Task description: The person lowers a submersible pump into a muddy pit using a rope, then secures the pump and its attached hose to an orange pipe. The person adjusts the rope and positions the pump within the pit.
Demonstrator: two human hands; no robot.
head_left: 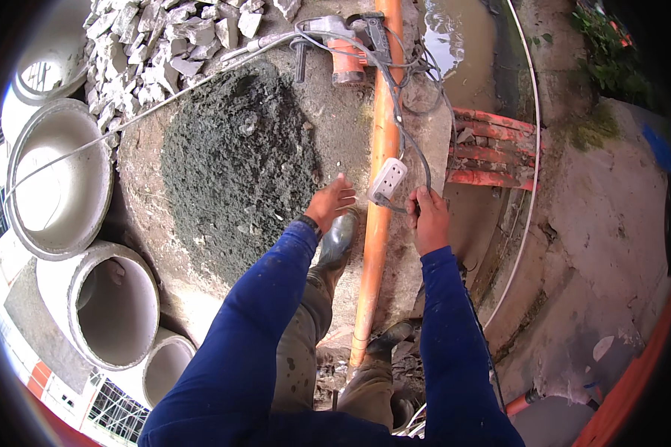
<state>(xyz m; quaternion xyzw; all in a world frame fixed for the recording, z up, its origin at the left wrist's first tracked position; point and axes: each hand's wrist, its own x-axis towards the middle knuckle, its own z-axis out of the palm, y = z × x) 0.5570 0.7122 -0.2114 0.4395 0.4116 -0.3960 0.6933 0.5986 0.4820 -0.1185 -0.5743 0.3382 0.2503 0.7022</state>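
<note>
My right hand (426, 216) grips a dark cable (428, 175) beside a white power strip (388, 177), which rests on a long orange pipe (363, 313) running vertically through the view. My left hand (332, 200) is left of the strip, above my boot, with its fingers apart and nothing in it. A power tool (347, 61) with an orange body and black side handle lies at the top, with cables looped around it and down to the strip.
A mound of wet grey mortar (231, 156) covers the ground at left. Beyond are broken stones (156, 37) and large concrete pipes (60, 175). At right are muddy water (473, 67), orange pipes (488, 149) across a channel, and a white hose (535, 112) along the concrete edge.
</note>
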